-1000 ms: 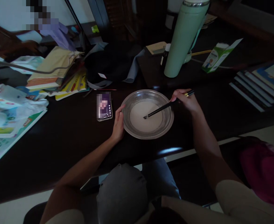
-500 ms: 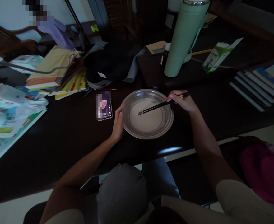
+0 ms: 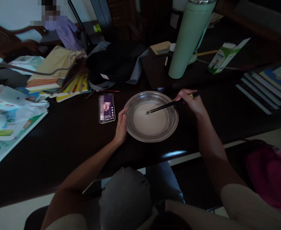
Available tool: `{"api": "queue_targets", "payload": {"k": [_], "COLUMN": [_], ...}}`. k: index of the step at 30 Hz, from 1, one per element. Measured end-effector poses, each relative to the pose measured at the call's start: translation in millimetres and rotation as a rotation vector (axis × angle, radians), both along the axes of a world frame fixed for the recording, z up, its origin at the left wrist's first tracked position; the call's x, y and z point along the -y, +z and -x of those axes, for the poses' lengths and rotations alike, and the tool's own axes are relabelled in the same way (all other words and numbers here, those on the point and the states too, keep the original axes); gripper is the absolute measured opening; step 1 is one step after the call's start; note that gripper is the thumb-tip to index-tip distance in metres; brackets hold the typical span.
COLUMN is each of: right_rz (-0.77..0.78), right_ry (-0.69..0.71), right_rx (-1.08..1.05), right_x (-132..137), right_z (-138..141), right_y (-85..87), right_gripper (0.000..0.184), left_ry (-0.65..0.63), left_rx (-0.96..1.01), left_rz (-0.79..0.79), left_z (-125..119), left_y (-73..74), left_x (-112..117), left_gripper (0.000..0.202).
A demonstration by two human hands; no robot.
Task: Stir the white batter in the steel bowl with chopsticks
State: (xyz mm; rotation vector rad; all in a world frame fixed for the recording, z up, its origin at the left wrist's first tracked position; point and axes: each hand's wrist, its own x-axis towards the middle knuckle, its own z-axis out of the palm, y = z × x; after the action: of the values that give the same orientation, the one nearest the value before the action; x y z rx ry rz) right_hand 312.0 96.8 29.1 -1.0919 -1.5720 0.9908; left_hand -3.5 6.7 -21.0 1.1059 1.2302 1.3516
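Note:
A wide metal bowl (image 3: 152,138) with whitish liquid (image 3: 150,123) in it stands on the dark table in front of me. My left hand (image 3: 121,127) holds the bowl by its left side, fingers against the rim and wall. Black chopsticks (image 3: 163,106) are gripped in my right hand (image 3: 189,99) over the right rim. They slant down to the left, and their tips dip into the liquid near the bowl's middle. Left of the bowl lies a phone (image 3: 107,108) with its screen lit.
Behind the bowl are a black bag (image 3: 114,64), a tall green thermos (image 3: 190,38) and a small dark bottle (image 3: 170,56). Books (image 3: 54,68) are piled at the left, more books (image 3: 262,89) at the right. A green-white box (image 3: 223,57) stands at the back right. A person in purple (image 3: 67,32) is beyond the table.
My right hand has shifted a little right and up, drawing the chopsticks' tips slightly right through the liquid. My left hand stays at the bowl. The person in purple has moved right.

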Motion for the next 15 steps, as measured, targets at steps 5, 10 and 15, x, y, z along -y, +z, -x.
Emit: {"api": "queue_targets", "payload": {"k": [5,10,15], "right_rz": [0.032,-0.005,0.025], "right_ry": [0.065,0.083,-0.018], "right_rx": [-0.019,0.072,-0.047], "right_x": [2.4,1.4,0.6], "right_z": [-0.2,3.0,-1.9], "right_y": [1.4,1.1,-0.4], "right_gripper": [0.045,0.040,0.046], "left_ry": [-0.003,-0.009,0.007], "left_rx": [-0.002,0.011,-0.012], "left_rz": [-0.002,-0.007,-0.014], "left_z": [0.7,0.2,0.6], "left_y": [-1.2,-1.9,-2.9], "left_x": [0.1,-0.3,-0.9], "left_gripper": [0.056,0.056,0.054]}}
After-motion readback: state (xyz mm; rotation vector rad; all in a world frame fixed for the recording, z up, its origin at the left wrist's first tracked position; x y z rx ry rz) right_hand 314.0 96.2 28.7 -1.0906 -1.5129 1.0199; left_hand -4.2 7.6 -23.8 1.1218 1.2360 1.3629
